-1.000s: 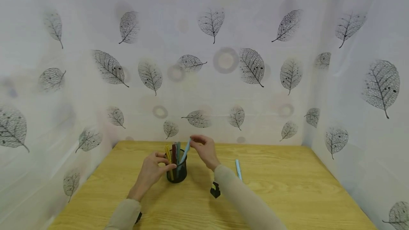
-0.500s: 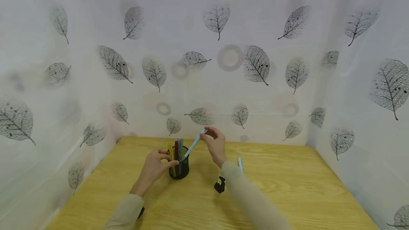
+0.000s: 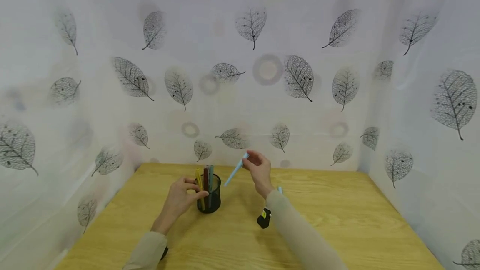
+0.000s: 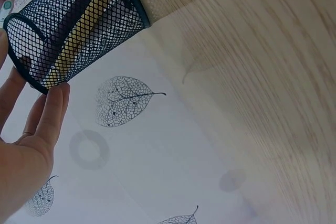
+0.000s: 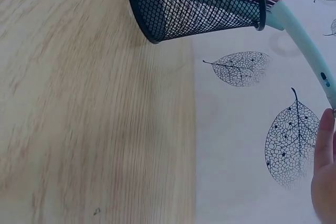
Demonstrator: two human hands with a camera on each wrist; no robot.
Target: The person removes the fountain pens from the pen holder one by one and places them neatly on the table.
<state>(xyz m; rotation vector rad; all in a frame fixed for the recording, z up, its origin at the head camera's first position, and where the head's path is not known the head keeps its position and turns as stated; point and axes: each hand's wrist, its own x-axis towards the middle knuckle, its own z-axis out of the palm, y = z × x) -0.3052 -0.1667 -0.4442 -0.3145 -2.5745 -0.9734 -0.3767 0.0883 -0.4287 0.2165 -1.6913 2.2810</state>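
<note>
1. I see the right hand (image 3: 261,173) pinching a light-blue pen (image 3: 235,171) in its fingers, tilted just beside the mesh cup (image 3: 213,203)
2. I see the left hand (image 3: 179,198) gripping the cup's rim, fingers around it, above the surface (image 3: 337,220)

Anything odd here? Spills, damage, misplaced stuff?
No spill or breakage visible; the mesh cup stands upright. Two small things: a blue pen lies outside it on the table, partly hidden by the right sleeve, and elsewhere a dark speck, too small to identify.
</note>
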